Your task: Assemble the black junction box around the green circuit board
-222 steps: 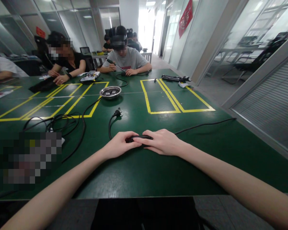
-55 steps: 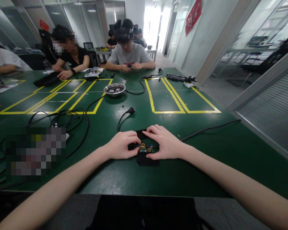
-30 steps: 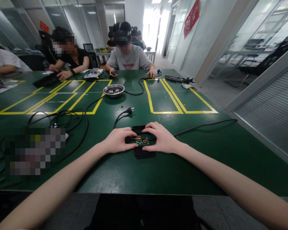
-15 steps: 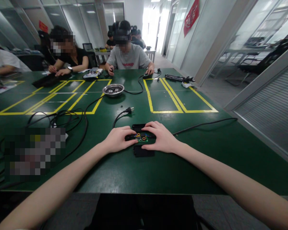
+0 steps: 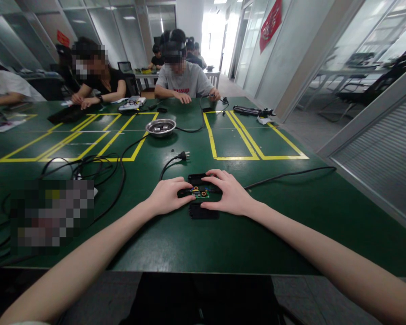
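Circuit board (image 5: pixel 200 193) lies on the green table (image 5: pixel 250 253) between the two hands, just right of the left fingertips, its long axis running left to right. Left hand (image 5: pixel 167 196) is the nearer: thumb and forefinger curve about the board's left end, a narrow gap between them; whether they pinch it firmly cannot be told. Right hand (image 5: pixel 230 194) arches wide over the right end, fingertips at the far black shell half (image 5: pixel 196 177), thumb over the edge of the near black shell half (image 5: pixel 205 211). Board is bare and green, carrying two copper-coloured rings and a yellow part; finer components are too small to identify. Black cord (image 5: pixel 291 174) extends to the right; plug (image 5: pixel 182 156) rests beyond the left hand.
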The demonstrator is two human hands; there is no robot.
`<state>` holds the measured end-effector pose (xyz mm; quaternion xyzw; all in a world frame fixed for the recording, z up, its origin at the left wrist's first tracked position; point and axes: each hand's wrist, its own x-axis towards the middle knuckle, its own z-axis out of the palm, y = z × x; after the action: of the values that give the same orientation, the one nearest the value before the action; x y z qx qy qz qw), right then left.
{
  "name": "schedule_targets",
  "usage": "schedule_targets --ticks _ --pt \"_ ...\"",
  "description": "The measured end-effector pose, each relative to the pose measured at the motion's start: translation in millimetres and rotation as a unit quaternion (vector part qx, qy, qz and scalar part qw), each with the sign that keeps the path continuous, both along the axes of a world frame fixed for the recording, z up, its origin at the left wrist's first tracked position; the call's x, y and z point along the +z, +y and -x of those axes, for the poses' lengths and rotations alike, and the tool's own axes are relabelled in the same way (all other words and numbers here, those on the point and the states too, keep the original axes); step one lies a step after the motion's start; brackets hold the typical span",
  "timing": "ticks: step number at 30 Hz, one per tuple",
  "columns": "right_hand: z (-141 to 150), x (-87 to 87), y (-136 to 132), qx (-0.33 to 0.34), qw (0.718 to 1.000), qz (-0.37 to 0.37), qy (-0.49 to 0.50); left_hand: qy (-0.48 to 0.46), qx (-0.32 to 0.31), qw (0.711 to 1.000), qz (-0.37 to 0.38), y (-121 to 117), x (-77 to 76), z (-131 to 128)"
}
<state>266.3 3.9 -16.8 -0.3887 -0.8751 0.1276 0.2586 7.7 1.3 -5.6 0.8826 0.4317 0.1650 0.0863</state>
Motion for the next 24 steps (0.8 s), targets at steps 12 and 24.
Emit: schedule_targets --ticks 12,24 --pt "-9.2 1.6 2.0 0.047 0.999 -0.010 -0.006 0.004 0.001 1.000 0.007 -2.1 1.1 -0.6" --pt "0.8 -6.2 1.7 0.008 0.999 -0.031 0.011 0.008 0.007 1.000 0.013 1.4 1.2 0.1"
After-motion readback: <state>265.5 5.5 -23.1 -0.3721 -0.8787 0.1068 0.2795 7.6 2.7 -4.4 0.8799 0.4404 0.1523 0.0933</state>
